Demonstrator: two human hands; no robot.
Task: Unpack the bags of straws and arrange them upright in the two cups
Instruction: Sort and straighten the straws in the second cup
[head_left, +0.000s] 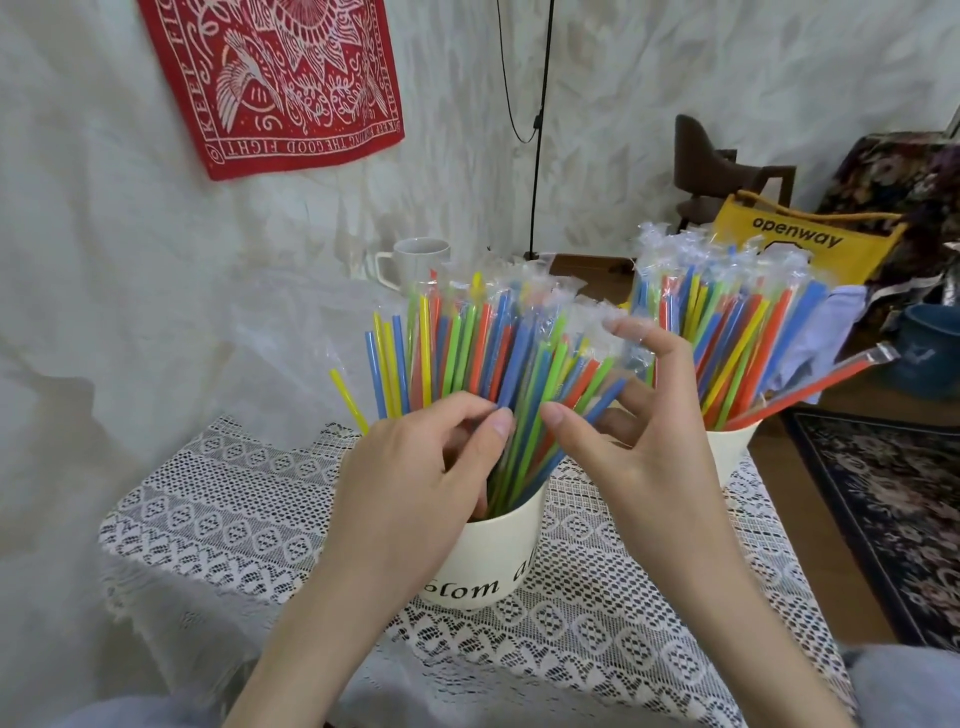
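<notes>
A white cup (498, 551) with black lettering stands on the lace-covered table, full of colourful wrapped straws (498, 338) that fan upward. My left hand (415, 467) reaches into this bundle from the left, its thumb and fingers curled round several straws near the rim. My right hand (639, 415) is at the bundle's right side, thumb and fingers spread and touching the straws and their clear wrappers. A second white cup (730, 452) at the right holds another bunch of wrapped straws (727, 322), with one red straw (826, 384) leaning far right.
The lace tablecloth (260, 519) covers a small table. A white mug (415, 262) stands behind the cups. A yellow bag (800, 236), a chair (727, 171), a blue pot (930, 348) and a patterned rug (893, 509) lie to the right. A black stand pole (537, 156) rises behind.
</notes>
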